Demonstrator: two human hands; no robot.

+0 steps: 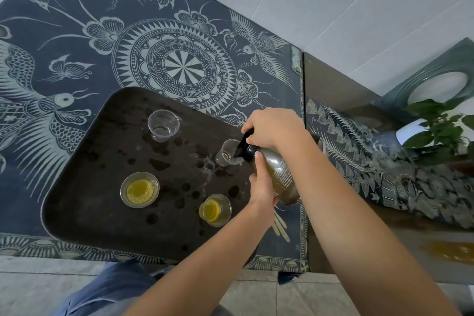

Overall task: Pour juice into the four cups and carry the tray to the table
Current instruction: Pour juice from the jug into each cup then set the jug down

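- Clamped on the juice bottle [275, 174] with both hands: right hand [275, 127] wrapped over the neck end beside the black cap, left hand [261, 187] cupped under the belly with the thumb up against the shoulder; bottle tipped nearly flat, mouth end down over the third cup [228, 152].
- Two of four done, by the look of it: near-left cup [139, 189] and near-right cup [215, 210] both showing yellow juice, roughly part full; no way to judge the level exactly from above.
- Third cup under the spout, only a thin pale trace at the bottom; pouring judged barely begun or just about to start.
- Far cup [163, 125] clear, seemingly empty apart from a glint at the base; still to be filled.
- All four cups standing upright and apart on the dark tray [84, 187]; tray resting on the patterned blue cloth [77, 64], near edge overhanging towards the body; carrying step not yet begun.
- Hard to make out: whether the black cap is flipped open or only hanging at the rim, since the right hand covers most of it; no stream clearly visible.
- Dark blotches and pale specks on the tray near the third cup; spilt drops or plain surface marks, impossible to tell.
- Juice left in the bottle unclear behind the tinted wall and label.
- Destination table not identifiable.
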